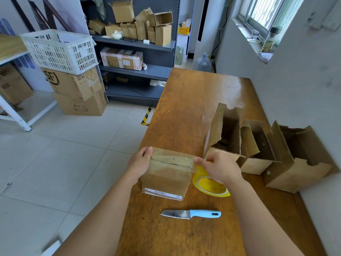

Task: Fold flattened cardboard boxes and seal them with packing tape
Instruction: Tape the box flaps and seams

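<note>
cardboard box (166, 174) is standing at the table (184, 108) edge; left hand (140, 161) is gripping its corner to steady it while right hand (219, 167) is pinching the tape roll (212, 187) (strip stretched across the seam).

Worn wooden table (184, 108) has a small taped box (166, 182), a blue-handled knife (191, 214) near it, and three open boxes (254, 165) lined up by the wall.

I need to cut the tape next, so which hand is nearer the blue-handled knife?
Right. The right hand holds the tape roll, just beyond the handle end of the knife; the left hand grips the top left edge of the box, farther off.
</note>
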A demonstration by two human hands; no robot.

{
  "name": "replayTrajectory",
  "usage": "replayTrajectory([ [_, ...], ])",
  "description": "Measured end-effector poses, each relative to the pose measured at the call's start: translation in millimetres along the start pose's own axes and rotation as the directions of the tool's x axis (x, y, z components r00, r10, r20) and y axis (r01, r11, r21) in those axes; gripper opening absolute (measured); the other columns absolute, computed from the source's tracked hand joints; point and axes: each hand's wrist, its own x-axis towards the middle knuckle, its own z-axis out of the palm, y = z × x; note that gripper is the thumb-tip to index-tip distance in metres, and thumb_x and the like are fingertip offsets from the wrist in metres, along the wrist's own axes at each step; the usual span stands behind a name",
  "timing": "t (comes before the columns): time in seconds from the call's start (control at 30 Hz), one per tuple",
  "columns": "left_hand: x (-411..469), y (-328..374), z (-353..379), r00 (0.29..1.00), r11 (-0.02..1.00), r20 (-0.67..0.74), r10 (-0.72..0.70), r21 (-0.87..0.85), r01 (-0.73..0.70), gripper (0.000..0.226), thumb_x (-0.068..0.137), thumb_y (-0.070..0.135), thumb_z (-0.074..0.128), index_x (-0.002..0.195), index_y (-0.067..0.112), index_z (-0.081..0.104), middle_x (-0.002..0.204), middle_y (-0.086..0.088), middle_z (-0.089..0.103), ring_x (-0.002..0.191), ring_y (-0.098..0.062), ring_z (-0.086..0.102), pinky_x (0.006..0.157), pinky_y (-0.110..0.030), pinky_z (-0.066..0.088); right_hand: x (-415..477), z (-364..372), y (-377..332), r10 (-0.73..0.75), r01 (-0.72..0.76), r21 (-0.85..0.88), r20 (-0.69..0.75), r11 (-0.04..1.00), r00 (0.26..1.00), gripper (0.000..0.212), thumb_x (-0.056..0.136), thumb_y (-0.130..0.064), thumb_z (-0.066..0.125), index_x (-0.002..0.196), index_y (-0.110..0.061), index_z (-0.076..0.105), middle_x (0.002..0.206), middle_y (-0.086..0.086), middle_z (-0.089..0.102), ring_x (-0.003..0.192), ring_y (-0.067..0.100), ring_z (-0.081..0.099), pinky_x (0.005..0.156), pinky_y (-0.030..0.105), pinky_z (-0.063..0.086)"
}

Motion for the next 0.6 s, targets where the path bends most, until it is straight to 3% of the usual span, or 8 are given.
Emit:
replayTrajectory([
  [0.17, -1.5, 1.1, -0.6, 1.000, 1.000, 0.002, -0.004, -0.002, 0.004, 0.048, 0.099, 0.053, 0.029, 0.131, 0.025, 0.052, 0.121, 0.001, 0.058, 0.115, -0.021, 0.054, 0.099, -0.046, 0.048, 1.6, 17.8, 9.3, 0.027, -0.029, 0.044, 0.039, 0.999, 0.999, 0.053, 0.081, -0.076, 0.047, 0.079, -0.026, 0.065, 0.070, -0.007, 0.061, 0.065, 0.009, 0.058, 0.052, 0.025, 0.043],
  [0.33, -2.6, 2.1, -1.0, 1.000, 0.999, -0.004, 0.024, -0.031, -0.024, 0.042, 0.101, 0.049, 0.031, 0.127, 0.027, 0.056, 0.112, 0.005, 0.060, 0.107, -0.018, 0.056, 0.094, -0.040, 0.050, 1.5, 29.5, 13.7, 0.025, -0.034, 0.187, 0.047, 0.982, 0.999, 0.053, 0.079, -0.077, 0.049, 0.070, -0.026, 0.063, 0.063, -0.006, 0.061, 0.059, 0.011, 0.059, 0.050, 0.025, 0.041],
  [0.43, -0.1, 1.2, -2.6, 0.999, 0.999, -0.031, 0.044, -0.009, -0.044, 0.043, 0.101, 0.049, 0.034, 0.128, 0.027, 0.059, 0.117, 0.005, 0.062, 0.109, -0.018, 0.056, 0.096, -0.041, 0.050, 2.8, 29.9, 13.6, 0.027, -0.040, 0.170, 0.082, 0.985, 0.996, 0.055, 0.079, -0.078, 0.046, 0.076, -0.026, 0.063, 0.065, -0.008, 0.059, 0.062, 0.009, 0.058, 0.052, 0.025, 0.042],
  [0.5, 1.1, 1.0, -3.6, 0.993, 0.995, -0.078, 0.090, 0.042, -0.087, 0.042, 0.100, 0.049, 0.039, 0.126, 0.026, 0.063, 0.117, 0.005, 0.065, 0.107, -0.016, 0.058, 0.092, -0.036, 0.050, 1.0, 31.4, 11.3, 0.021, -0.041, 0.155, 0.124, 0.987, 0.992, 0.057, 0.082, -0.077, 0.044, 0.097, -0.027, 0.067, 0.082, -0.008, 0.067, 0.077, 0.011, 0.063, 0.062, 0.027, 0.051],
  [0.53, 1.1, 1.4, -3.9, 0.983, 0.988, -0.129, 0.134, 0.095, -0.122, 0.040, 0.099, 0.048, 0.042, 0.122, 0.026, 0.066, 0.113, 0.005, 0.067, 0.101, -0.014, 0.058, 0.086, -0.032, 0.050, -1.2, 32.4, 9.7, 0.014, -0.036, 0.153, 0.138, 0.988, 0.990, 0.060, 0.084, -0.075, 0.043, 0.115, -0.029, 0.064, 0.101, -0.006, 0.069, 0.092, 0.014, 0.065, 0.073, 0.030, 0.054],
  [0.6, 0.8, 2.7, -5.0, 0.929, 0.944, -0.262, 0.260, 0.271, -0.187, 0.036, 0.096, 0.049, 0.047, 0.109, 0.025, 0.071, 0.099, 0.007, 0.069, 0.085, -0.011, 0.058, 0.069, -0.026, 0.046, -7.6, 34.8, 5.6, -0.020, -0.008, 0.158, 0.175, 0.987, 0.984, 0.063, 0.089, -0.071, 0.040, 0.143, -0.038, 0.042, 0.136, -0.002, 0.057, 0.121, 0.021, 0.055, 0.087, 0.033, 0.050],
])
